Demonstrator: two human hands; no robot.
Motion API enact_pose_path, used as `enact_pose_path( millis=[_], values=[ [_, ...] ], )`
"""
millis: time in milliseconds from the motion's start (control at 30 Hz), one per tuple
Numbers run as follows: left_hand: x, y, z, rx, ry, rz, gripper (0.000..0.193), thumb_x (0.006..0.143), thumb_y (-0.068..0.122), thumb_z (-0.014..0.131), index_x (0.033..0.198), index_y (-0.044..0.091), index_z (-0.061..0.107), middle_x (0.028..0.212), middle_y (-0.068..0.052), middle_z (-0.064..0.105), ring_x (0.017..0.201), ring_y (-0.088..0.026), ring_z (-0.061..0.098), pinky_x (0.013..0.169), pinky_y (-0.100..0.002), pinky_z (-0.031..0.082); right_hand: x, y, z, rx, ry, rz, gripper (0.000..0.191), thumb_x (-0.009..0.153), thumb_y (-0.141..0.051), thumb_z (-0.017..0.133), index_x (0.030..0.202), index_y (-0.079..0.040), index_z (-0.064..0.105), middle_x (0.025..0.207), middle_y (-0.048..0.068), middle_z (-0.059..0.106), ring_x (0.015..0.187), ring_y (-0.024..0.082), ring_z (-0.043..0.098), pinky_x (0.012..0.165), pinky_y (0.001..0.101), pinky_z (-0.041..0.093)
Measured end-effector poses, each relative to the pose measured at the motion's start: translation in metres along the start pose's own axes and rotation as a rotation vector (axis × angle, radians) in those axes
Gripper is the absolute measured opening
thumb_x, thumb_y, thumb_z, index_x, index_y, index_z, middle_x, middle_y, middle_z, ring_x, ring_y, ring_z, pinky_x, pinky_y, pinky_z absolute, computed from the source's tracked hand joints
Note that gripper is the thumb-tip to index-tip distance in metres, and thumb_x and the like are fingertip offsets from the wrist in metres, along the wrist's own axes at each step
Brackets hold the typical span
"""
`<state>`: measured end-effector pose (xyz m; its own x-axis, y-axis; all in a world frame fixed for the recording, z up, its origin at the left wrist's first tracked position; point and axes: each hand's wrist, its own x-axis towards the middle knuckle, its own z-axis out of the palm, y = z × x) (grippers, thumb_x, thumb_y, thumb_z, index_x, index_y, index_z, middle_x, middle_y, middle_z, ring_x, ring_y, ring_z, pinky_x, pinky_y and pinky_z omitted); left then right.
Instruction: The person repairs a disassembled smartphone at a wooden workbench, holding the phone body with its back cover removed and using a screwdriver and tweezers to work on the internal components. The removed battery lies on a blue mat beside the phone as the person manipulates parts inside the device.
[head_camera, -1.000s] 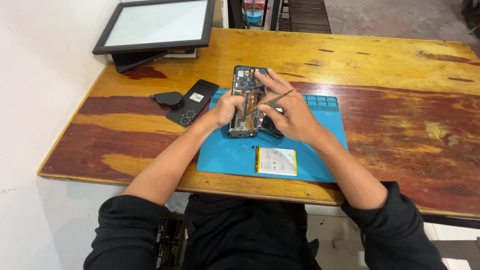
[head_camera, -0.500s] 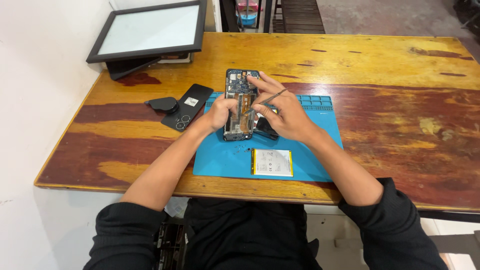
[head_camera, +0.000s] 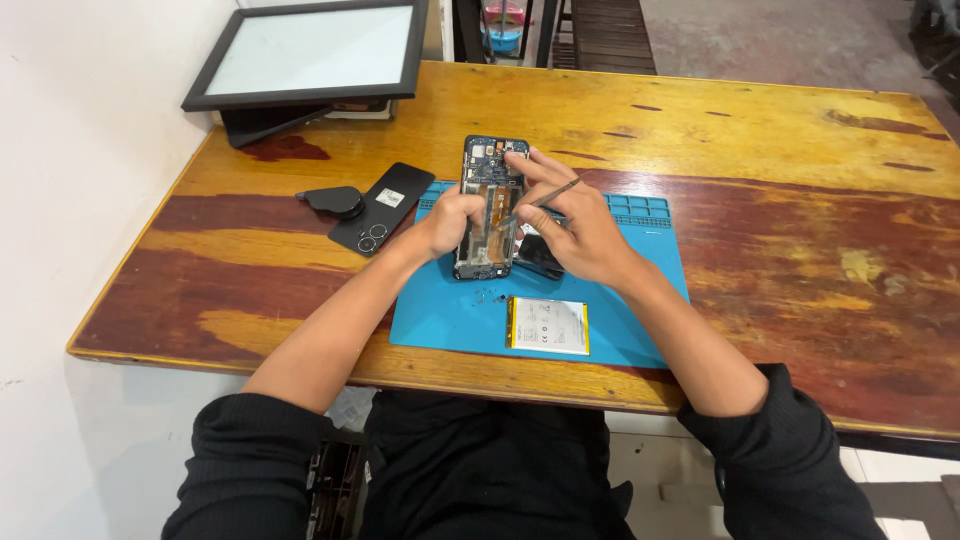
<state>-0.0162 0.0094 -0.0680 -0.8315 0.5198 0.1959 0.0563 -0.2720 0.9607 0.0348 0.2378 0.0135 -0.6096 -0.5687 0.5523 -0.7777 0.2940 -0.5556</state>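
Observation:
An opened smartphone (head_camera: 488, 190), back cover off and circuit boards showing, lies on a blue work mat (head_camera: 450, 310). My left hand (head_camera: 450, 218) grips its left edge. My right hand (head_camera: 575, 225) holds thin metal tweezers (head_camera: 545, 198), the tip pointing at the phone's middle, and a finger rests on the phone's upper part. A white phone battery (head_camera: 547, 326) lies on the mat near the front edge, with a few tiny screws (head_camera: 490, 296) just below the phone.
The phone's black back cover (head_camera: 380, 208) and a small black pick-shaped tool (head_camera: 335, 200) lie left of the mat on the wooden table (head_camera: 800, 180). A black-framed screen panel (head_camera: 310, 50) sits at the back left. A dark part (head_camera: 540, 255) lies under my right hand.
My head has moved, so the whole scene shifts slightly in the view. Both hands stay on the phone, and the tweezers remain over its middle.

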Motion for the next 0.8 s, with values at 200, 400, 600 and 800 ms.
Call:
enact_pose_path(
  millis=[200, 400, 600, 800],
  values=[
    [-0.001, -0.001, -0.001, 0.015, 0.022, 0.017, 0.049, 0.077, 0.007, 0.042, 0.117, -0.007, 0.066, 0.100, -0.021, 0.075, 0.089, -0.027, 0.073, 0.080, -0.037, 0.060, 0.001, 0.003, 0.003, -0.015, 0.001, -0.048, 0.008, 0.097, -0.012, 0.070, 0.095, -0.004, 0.070, 0.157, 0.014, 0.052, 0.153, 0.042, 0.039, 0.122, 0.0493, 0.037],
    [0.006, -0.025, -0.019, 0.039, 0.089, 0.046, 0.037, 0.082, 0.004, 0.046, 0.111, -0.009, 0.063, 0.098, -0.020, 0.071, 0.086, -0.025, 0.067, 0.080, -0.036, 0.055, 0.000, -0.001, 0.006, -0.039, -0.030, -0.059, 0.007, 0.095, -0.011, 0.070, 0.095, -0.005, 0.073, 0.158, 0.016, 0.048, 0.151, 0.042, 0.036, 0.119, 0.0492, 0.034],
    [-0.005, -0.003, -0.009, -0.011, 0.021, -0.033, 0.045, 0.077, 0.011, 0.042, 0.110, -0.007, 0.068, 0.097, -0.020, 0.074, 0.087, -0.029, 0.073, 0.078, -0.038, 0.061, 0.001, 0.001, 0.007, -0.008, 0.004, -0.013, 0.009, 0.099, -0.013, 0.068, 0.096, -0.004, 0.069, 0.157, 0.014, 0.052, 0.152, 0.039, 0.040, 0.120, 0.0478, 0.037],
    [-0.008, 0.013, 0.003, 0.034, 0.020, -0.030, 0.045, 0.077, 0.012, 0.042, 0.107, -0.008, 0.070, 0.097, -0.021, 0.074, 0.087, -0.029, 0.074, 0.078, -0.038, 0.061, 0.002, 0.002, 0.008, 0.001, 0.029, -0.041, 0.009, 0.098, -0.013, 0.068, 0.096, -0.005, 0.068, 0.155, 0.013, 0.055, 0.151, 0.038, 0.043, 0.120, 0.0476, 0.039]
  ],
)
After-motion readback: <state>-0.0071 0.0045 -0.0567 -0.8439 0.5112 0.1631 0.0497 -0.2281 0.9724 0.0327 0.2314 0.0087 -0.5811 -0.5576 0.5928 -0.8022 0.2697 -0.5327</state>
